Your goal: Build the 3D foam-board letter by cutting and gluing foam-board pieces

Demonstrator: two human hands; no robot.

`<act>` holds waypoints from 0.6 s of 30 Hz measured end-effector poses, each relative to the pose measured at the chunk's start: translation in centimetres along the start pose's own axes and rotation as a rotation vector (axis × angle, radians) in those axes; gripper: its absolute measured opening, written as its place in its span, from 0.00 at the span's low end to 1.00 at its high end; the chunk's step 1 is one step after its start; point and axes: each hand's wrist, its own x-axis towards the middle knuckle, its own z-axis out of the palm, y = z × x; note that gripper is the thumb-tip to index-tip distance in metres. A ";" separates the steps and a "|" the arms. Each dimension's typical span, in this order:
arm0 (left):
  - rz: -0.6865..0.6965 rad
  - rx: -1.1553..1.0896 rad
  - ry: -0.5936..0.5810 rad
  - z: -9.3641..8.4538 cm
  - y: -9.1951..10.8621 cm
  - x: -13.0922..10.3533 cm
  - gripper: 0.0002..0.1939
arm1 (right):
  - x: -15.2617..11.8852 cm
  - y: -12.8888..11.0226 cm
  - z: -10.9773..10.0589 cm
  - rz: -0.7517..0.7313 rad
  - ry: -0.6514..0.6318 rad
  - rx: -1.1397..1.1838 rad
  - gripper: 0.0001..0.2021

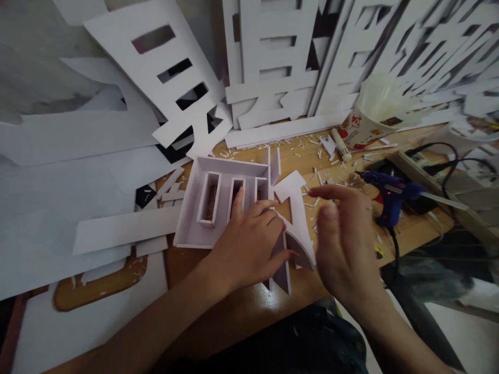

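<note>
The left hand (249,241) lies palm down across the right-hand part of a white foam-board box (234,166), which sits on the table (241,311) in front of the person. Its fingers are spread rather than closed: the index finger stretches forward onto the middle rectangular collar (238,181), the next ones bend over the dividers near the box's right end, and the thumb sticks out to the right over a curved foam-board strip (303,248); whether the thumb presses on it, I cannot tell.

The right hand (346,244) is raised to the right of the box, apart from it. Its index finger points left and the thumb stands away from it, leaving a gap; the remaining fingers are mostly hidden.

A flat white cutout (299,208) lies between the two hands, beside the box. To the right of the right hand, a blue glue gun (391,193) rests near a power strip (414,167), a glue stick (444,201) protruding from its back.
</note>
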 end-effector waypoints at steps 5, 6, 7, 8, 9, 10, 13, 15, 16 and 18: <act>0.006 -0.033 0.025 0.2 0.0 0.1 0.20 | 0.7 0.5 3.7 -0.062 -0.130 -0.086 0.17; 0.007 -0.036 0.034 0.3 0.0 0.1 0.22 | 0.6 0.7 4.0 -0.060 -0.146 -0.085 0.17; 0.007 -0.039 0.039 0.3 0.0 0.1 0.22 | 0.5 1.0 4.3 -0.058 -0.156 -0.083 0.16; 0.007 -0.040 0.042 0.3 0.0 0.1 0.23 | 0.4 1.1 4.4 -0.058 -0.163 -0.082 0.16; 0.007 -0.041 0.047 0.3 0.0 0.1 0.23 | 0.4 1.2 4.4 -0.055 -0.167 -0.083 0.17; 0.005 -0.042 0.050 0.3 0.0 0.1 0.23 | 0.4 1.2 4.4 -0.049 -0.173 -0.083 0.17; 0.005 -0.046 0.057 0.3 0.0 0.0 0.24 | 0.5 1.2 4.3 -0.042 -0.193 -0.077 0.19; 0.008 -0.047 0.058 0.4 0.0 0.0 0.24 | 0.5 1.1 4.3 -0.052 -0.194 -0.073 0.18; 0.009 -0.047 0.057 0.4 0.0 0.0 0.23 | 0.6 1.1 4.3 -0.063 -0.193 -0.072 0.17; 0.013 -0.045 0.061 0.4 0.0 0.0 0.23 | 0.7 1.1 4.4 -0.073 -0.185 -0.071 0.18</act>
